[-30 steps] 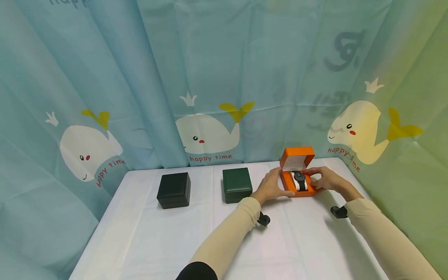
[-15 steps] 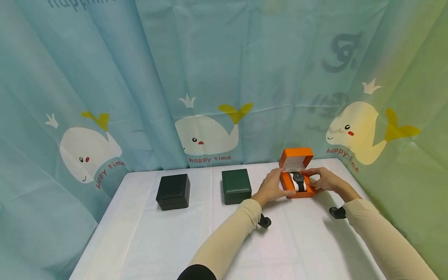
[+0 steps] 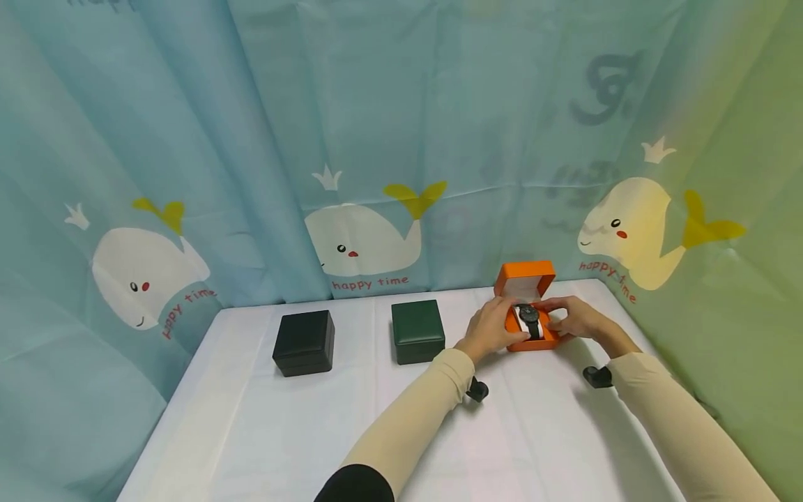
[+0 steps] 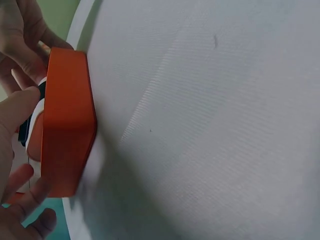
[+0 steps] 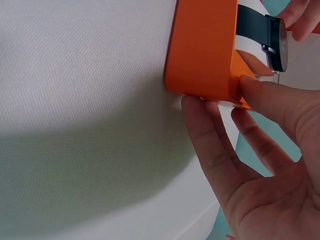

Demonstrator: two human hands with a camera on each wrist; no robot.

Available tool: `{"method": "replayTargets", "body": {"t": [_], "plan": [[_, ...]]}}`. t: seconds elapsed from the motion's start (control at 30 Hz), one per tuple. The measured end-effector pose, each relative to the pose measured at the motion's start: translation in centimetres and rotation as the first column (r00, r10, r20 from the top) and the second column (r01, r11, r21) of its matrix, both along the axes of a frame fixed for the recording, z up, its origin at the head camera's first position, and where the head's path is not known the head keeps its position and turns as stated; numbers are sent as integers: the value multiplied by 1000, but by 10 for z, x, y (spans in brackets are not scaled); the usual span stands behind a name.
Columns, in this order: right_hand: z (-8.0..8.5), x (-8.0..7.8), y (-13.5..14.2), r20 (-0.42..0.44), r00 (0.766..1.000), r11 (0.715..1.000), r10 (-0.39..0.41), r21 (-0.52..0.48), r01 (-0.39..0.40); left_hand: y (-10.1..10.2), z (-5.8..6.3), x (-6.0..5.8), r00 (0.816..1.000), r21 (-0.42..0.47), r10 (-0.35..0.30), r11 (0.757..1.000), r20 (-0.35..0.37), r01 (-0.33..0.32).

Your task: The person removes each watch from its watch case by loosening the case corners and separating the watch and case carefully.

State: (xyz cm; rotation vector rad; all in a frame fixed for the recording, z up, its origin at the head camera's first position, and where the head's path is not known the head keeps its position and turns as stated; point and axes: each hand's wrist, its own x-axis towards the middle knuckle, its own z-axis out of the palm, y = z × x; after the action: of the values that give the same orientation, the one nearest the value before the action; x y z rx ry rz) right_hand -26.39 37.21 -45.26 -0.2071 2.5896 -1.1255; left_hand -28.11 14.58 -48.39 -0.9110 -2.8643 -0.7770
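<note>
An open orange watch box (image 3: 533,343) stands at the table's back right, lid raised. Inside, a black watch (image 3: 529,314) is wrapped on a white cushion (image 5: 252,48). My left hand (image 3: 489,326) reaches over the box's left side. In the left wrist view its thumb lies against the dark strap (image 4: 42,91), while its other fingers spread beside the box; whether they press on the watch cannot be told. My right hand (image 3: 580,321) pinches the box's right wall, thumb inside the rim and fingers outside, as the right wrist view shows.
A green box (image 3: 418,331), shut, stands to the left of the orange one. Farther left is a shut black box (image 3: 304,343). All rest on a white-covered table (image 3: 301,439). A whale-print curtain (image 3: 263,139) hangs behind the back edge.
My left hand has shifted from the box's left edge inward over the watch, its thumb now by the strap. My right hand keeps its hold. The head view has turned slightly.
</note>
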Motion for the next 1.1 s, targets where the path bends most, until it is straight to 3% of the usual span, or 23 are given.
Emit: {"method": "replayTargets", "body": {"t": [0.27,0.53,0.9,1.1], "plan": [[3,-1,-2,-6,1000,1000,4,12,-4,7,8,-6,1000,-131,-10,991,-29,7],[1,0,-1,23,1000,1000,-11,-24,11,14,9,-10,1000,-176,3,984,-27,-7],[0,-1,0,25,999,999,-20,-29,20,24,22,3,984,-175,180,969,8,-176],[-1,1,-1,7,1000,999,-11,-40,11,29,21,5,972,-176,234,958,29,-225]]}}
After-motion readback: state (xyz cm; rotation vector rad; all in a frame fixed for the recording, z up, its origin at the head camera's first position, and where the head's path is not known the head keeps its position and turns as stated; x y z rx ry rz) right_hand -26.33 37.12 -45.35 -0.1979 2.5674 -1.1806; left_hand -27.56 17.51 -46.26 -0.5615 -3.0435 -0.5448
